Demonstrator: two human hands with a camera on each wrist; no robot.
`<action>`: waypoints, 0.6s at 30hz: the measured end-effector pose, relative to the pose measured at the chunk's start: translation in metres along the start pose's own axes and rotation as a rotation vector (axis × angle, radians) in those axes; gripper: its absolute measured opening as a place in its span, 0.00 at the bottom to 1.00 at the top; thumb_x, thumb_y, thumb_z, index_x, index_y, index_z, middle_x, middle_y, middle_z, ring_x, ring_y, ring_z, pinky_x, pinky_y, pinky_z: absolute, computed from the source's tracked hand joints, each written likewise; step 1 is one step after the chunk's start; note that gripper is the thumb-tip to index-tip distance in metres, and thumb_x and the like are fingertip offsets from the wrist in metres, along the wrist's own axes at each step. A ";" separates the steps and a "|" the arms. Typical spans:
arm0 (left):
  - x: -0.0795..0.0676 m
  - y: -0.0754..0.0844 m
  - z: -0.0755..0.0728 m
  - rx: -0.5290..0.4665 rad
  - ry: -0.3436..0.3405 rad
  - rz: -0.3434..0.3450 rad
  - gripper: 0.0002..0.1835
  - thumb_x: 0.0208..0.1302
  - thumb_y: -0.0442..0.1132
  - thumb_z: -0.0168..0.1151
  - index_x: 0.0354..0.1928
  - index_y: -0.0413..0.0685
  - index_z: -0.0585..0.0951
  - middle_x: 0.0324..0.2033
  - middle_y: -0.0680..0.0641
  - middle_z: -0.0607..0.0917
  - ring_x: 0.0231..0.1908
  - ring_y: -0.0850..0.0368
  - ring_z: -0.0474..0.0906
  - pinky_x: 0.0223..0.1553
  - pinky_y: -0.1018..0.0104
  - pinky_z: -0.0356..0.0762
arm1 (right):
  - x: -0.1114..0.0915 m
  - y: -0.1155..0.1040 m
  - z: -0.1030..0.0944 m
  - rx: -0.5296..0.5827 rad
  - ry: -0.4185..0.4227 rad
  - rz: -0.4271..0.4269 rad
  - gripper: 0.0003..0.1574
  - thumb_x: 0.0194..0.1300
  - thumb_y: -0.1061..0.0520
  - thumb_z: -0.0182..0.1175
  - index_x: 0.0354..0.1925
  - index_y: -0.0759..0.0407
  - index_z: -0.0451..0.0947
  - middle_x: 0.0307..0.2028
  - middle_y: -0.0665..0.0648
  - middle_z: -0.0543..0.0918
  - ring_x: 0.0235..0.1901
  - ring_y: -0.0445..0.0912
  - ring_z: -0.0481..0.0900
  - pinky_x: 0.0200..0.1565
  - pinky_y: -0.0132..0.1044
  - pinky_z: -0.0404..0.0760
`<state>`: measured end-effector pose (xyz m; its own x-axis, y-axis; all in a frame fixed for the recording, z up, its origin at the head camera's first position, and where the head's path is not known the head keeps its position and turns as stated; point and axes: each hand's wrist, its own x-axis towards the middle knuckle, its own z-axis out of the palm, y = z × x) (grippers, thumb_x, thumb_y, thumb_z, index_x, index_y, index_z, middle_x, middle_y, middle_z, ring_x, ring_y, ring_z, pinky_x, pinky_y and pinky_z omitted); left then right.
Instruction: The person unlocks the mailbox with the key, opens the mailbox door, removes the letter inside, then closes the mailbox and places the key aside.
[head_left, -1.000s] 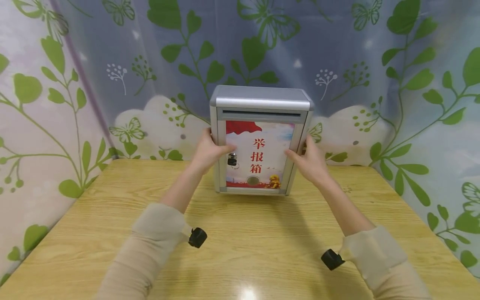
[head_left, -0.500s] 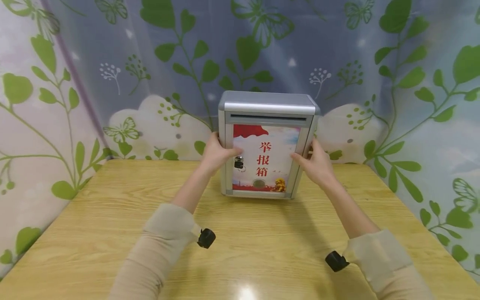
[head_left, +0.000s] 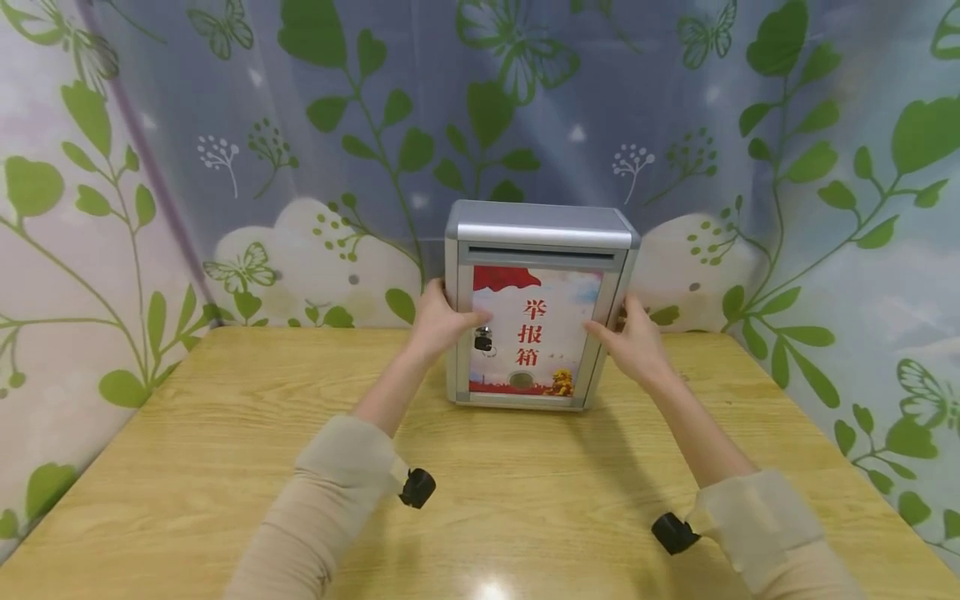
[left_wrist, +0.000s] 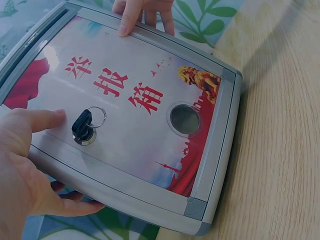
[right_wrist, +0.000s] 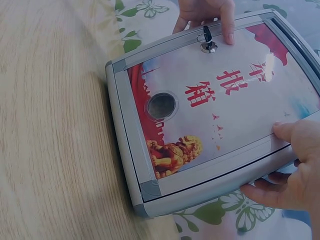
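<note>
Gripping the silvery, round-cornered box [head_left: 538,307] from either side, I have my left hand [head_left: 440,322] and right hand [head_left: 636,343] apart, thumbs on its glossy printed panel [left_wrist: 125,102]. Box is at the far middle of the wood-grained table [head_left: 487,500]; a black-headed key [left_wrist: 82,122] fills the left-side lock [left_wrist: 86,139].

Red Chinese characters [head_left: 529,334] reading 举报箱, or "report box," run top to bottom down the near-facing panel [head_left: 564,321] of a silver-grey box [head_left: 543,237]. All three are legible in the head and wrist views.
</note>
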<state>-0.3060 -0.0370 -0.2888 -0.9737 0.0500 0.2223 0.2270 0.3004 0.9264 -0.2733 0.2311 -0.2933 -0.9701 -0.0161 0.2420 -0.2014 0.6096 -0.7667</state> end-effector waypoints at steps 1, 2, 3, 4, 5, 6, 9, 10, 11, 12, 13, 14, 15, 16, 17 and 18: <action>0.000 -0.001 0.001 0.002 -0.001 0.003 0.40 0.48 0.37 0.70 0.60 0.33 0.61 0.50 0.36 0.72 0.49 0.44 0.71 0.51 0.53 0.72 | 0.000 0.001 0.000 0.006 -0.002 0.003 0.39 0.65 0.47 0.57 0.62 0.66 0.53 0.58 0.71 0.65 0.56 0.64 0.67 0.50 0.52 0.73; 0.001 -0.001 0.002 0.006 0.000 0.006 0.39 0.48 0.37 0.70 0.60 0.33 0.61 0.50 0.36 0.72 0.48 0.44 0.71 0.50 0.53 0.72 | 0.000 0.002 0.000 0.009 -0.003 0.006 0.38 0.65 0.47 0.57 0.62 0.66 0.53 0.58 0.71 0.65 0.56 0.64 0.67 0.50 0.52 0.73; 0.001 -0.002 0.003 0.011 -0.001 0.007 0.39 0.48 0.37 0.70 0.59 0.32 0.61 0.50 0.36 0.72 0.48 0.44 0.71 0.50 0.53 0.72 | 0.000 0.003 0.000 0.012 -0.004 0.008 0.38 0.65 0.47 0.57 0.62 0.66 0.53 0.57 0.71 0.65 0.56 0.64 0.67 0.50 0.52 0.73; 0.001 -0.002 0.004 0.015 -0.003 0.006 0.39 0.48 0.37 0.70 0.60 0.32 0.61 0.50 0.36 0.72 0.49 0.44 0.71 0.51 0.53 0.72 | 0.000 0.004 0.000 0.016 -0.005 0.010 0.38 0.65 0.47 0.57 0.61 0.66 0.54 0.57 0.70 0.65 0.56 0.64 0.67 0.50 0.52 0.73; 0.001 -0.003 0.005 0.014 -0.005 0.004 0.39 0.48 0.37 0.70 0.60 0.32 0.61 0.50 0.36 0.72 0.49 0.43 0.71 0.51 0.53 0.72 | 0.000 0.005 0.000 0.018 -0.006 0.012 0.38 0.65 0.48 0.57 0.61 0.66 0.53 0.57 0.70 0.65 0.56 0.64 0.68 0.50 0.52 0.73; 0.001 -0.003 0.005 0.015 -0.006 0.002 0.39 0.48 0.37 0.70 0.60 0.32 0.61 0.50 0.36 0.72 0.49 0.43 0.71 0.51 0.53 0.72 | 0.000 0.006 0.000 0.022 -0.008 0.013 0.38 0.65 0.48 0.57 0.62 0.67 0.53 0.57 0.70 0.65 0.55 0.63 0.68 0.51 0.52 0.73; 0.000 -0.005 0.006 0.021 -0.001 -0.014 0.40 0.48 0.38 0.70 0.61 0.32 0.60 0.51 0.36 0.72 0.49 0.43 0.71 0.51 0.53 0.72 | 0.000 0.008 0.000 0.023 -0.011 0.018 0.38 0.65 0.49 0.57 0.62 0.66 0.53 0.57 0.70 0.65 0.56 0.63 0.68 0.50 0.52 0.73; 0.000 -0.005 0.006 0.021 0.004 -0.017 0.40 0.48 0.37 0.70 0.61 0.32 0.60 0.51 0.36 0.72 0.49 0.44 0.72 0.51 0.53 0.72 | 0.000 0.008 0.000 0.022 -0.011 0.018 0.38 0.65 0.49 0.57 0.62 0.66 0.53 0.58 0.70 0.65 0.56 0.63 0.68 0.50 0.52 0.74; 0.000 -0.005 0.007 0.022 0.008 -0.016 0.40 0.48 0.38 0.70 0.61 0.32 0.60 0.51 0.36 0.72 0.49 0.44 0.72 0.51 0.53 0.72 | 0.000 0.008 0.000 0.023 -0.011 0.016 0.38 0.65 0.49 0.57 0.62 0.66 0.53 0.58 0.70 0.65 0.56 0.63 0.68 0.50 0.52 0.74; -0.001 -0.005 0.007 0.026 0.012 -0.016 0.40 0.48 0.38 0.70 0.60 0.32 0.60 0.50 0.36 0.72 0.49 0.44 0.72 0.51 0.53 0.72 | 0.000 0.008 -0.001 0.025 -0.010 0.015 0.38 0.65 0.49 0.58 0.62 0.67 0.53 0.58 0.71 0.65 0.56 0.63 0.68 0.50 0.52 0.74; -0.001 -0.005 0.007 0.030 0.016 -0.014 0.40 0.48 0.38 0.71 0.60 0.32 0.61 0.50 0.37 0.73 0.48 0.44 0.72 0.51 0.53 0.72 | -0.001 0.009 -0.001 0.027 -0.009 0.014 0.38 0.65 0.49 0.58 0.62 0.67 0.53 0.58 0.71 0.65 0.56 0.63 0.68 0.50 0.52 0.74; -0.002 -0.005 0.008 0.034 0.019 -0.010 0.40 0.47 0.38 0.71 0.59 0.32 0.61 0.49 0.37 0.73 0.48 0.44 0.72 0.50 0.53 0.72 | -0.001 0.009 -0.001 0.032 -0.009 0.014 0.38 0.64 0.49 0.58 0.61 0.67 0.54 0.57 0.71 0.65 0.55 0.63 0.68 0.49 0.51 0.75; -0.002 -0.004 0.009 0.036 0.020 -0.008 0.39 0.47 0.38 0.71 0.59 0.32 0.62 0.49 0.37 0.73 0.47 0.44 0.72 0.50 0.53 0.72 | -0.001 0.009 -0.002 0.041 -0.008 0.012 0.38 0.64 0.49 0.58 0.61 0.68 0.54 0.57 0.71 0.65 0.55 0.63 0.69 0.49 0.51 0.75; -0.002 -0.004 0.009 0.038 0.020 -0.008 0.39 0.47 0.38 0.71 0.59 0.33 0.62 0.48 0.37 0.73 0.47 0.44 0.73 0.50 0.53 0.72 | -0.001 0.010 -0.003 0.049 -0.007 0.012 0.38 0.64 0.49 0.58 0.61 0.68 0.54 0.56 0.71 0.66 0.55 0.63 0.69 0.49 0.51 0.75; -0.002 -0.004 0.010 0.038 0.021 -0.006 0.39 0.47 0.39 0.71 0.58 0.33 0.62 0.48 0.37 0.73 0.47 0.44 0.73 0.50 0.54 0.73 | -0.001 0.010 -0.003 0.055 -0.005 0.010 0.38 0.64 0.49 0.58 0.61 0.68 0.54 0.56 0.71 0.66 0.55 0.63 0.69 0.48 0.50 0.75; -0.002 -0.003 0.011 0.038 0.023 -0.007 0.39 0.47 0.39 0.71 0.58 0.33 0.62 0.48 0.38 0.74 0.46 0.45 0.73 0.49 0.54 0.73 | -0.001 0.011 -0.004 0.063 -0.004 0.008 0.37 0.64 0.50 0.58 0.60 0.69 0.54 0.55 0.71 0.66 0.54 0.63 0.70 0.47 0.50 0.76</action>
<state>-0.3050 -0.0275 -0.2959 -0.9745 0.0264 0.2229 0.2187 0.3363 0.9160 -0.2740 0.2410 -0.2993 -0.9723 -0.0142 0.2334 -0.2013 0.5584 -0.8048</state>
